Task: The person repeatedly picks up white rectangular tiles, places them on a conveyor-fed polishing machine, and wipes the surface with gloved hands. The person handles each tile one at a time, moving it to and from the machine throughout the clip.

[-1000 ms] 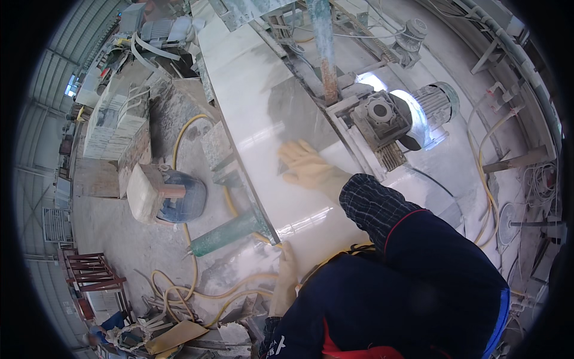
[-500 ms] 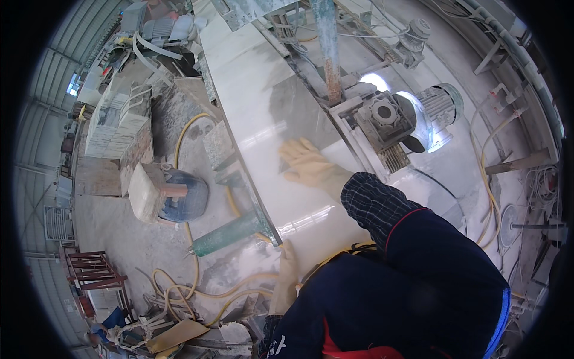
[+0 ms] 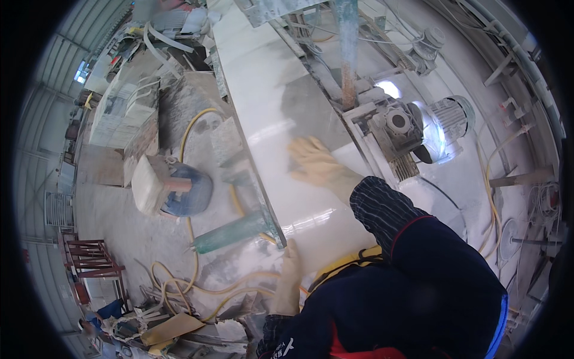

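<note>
A long pale stone slab [image 3: 269, 113] lies on a cutting bench and runs away from me. My right hand [image 3: 315, 163], in a yellowish glove, rests flat on the slab's top with fingers spread, close to the saw head [image 3: 399, 128]. My left hand [image 3: 289, 278], also gloved, hangs at the slab's near left corner; whether it touches the edge I cannot tell. Both sleeves are dark, and the right cuff is striped.
A grey electric motor [image 3: 449, 119] sits right of the saw head. A yellow hose [image 3: 190, 134] curls over the dusty floor on the left, near a blue drum [image 3: 186, 191] with a stone block on it. Stacked slabs [image 3: 122, 110] stand far left. Red metal frames [image 3: 89, 260] stand at lower left.
My right hand has slid a little farther up the slab toward the saw head. The left hand stays by the near corner.
</note>
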Demonstrator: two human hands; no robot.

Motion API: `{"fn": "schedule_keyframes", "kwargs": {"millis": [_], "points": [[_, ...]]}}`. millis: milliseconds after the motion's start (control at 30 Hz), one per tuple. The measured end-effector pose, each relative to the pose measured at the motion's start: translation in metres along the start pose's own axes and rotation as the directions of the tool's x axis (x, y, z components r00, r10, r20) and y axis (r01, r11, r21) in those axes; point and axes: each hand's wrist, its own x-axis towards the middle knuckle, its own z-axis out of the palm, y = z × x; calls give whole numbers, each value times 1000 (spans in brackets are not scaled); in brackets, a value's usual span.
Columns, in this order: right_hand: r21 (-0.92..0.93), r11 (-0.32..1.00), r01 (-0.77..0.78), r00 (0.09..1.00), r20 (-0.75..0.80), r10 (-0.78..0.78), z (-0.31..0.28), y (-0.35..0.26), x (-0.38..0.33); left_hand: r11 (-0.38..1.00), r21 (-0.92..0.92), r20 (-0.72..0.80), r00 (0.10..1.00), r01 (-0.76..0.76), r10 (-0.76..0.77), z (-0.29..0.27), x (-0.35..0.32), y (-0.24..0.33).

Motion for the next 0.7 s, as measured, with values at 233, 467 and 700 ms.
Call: {"fn": "schedule_keyframes", "kwargs": {"millis": [233, 467, 700], "points": [[-13, 1000, -18, 1000, -5, 18, 2, 2, 7, 994, -94, 40, 998, 48, -44, 2, -5, 12], [-117, 993, -21, 999, 23, 24, 10, 8, 12, 994, -98, -27, 999, 44, -47, -24, -27, -31], [-174, 984, -33, 999, 37, 40, 3, 3, 16, 757, -647, -171, 951, 88, -256, -78, -96, -149]]}}
